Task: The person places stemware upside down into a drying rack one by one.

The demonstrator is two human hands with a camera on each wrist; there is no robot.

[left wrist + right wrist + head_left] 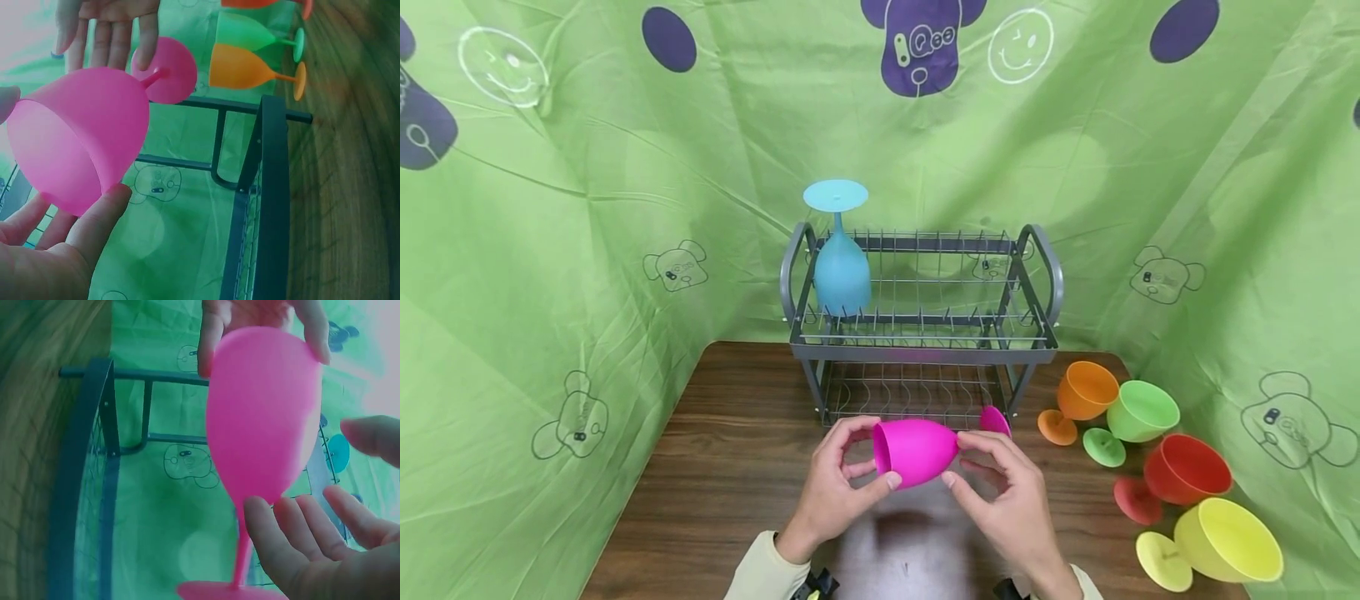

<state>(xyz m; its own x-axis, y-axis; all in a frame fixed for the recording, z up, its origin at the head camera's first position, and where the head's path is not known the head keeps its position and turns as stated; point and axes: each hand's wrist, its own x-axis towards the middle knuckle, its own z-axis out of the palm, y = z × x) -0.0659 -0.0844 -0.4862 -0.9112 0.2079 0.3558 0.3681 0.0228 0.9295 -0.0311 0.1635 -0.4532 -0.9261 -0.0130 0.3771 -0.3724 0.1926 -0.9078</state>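
Observation:
A bright pink plastic goblet (917,452) is held on its side over the table, its mouth facing left and its round foot (995,421) to the right. My left hand (835,483) grips the bowl near the rim, fingers spread about it. With fingertips at the bottom of the bowl where the stem begins, my right hand (1007,500) touches the goblet. In the right wrist view the right thumb (375,439) stands apart from the goblet.
Behind is a grey two-tier dish rack (925,352). A blue goblet (842,271) stands upside down on its upper left. Orange (1087,390), green (1142,411), red (1187,469) and yellow (1228,540) goblets lie tipped over on the wooden table (722,467) at right. Green cloth (587,275) surrounds the table.

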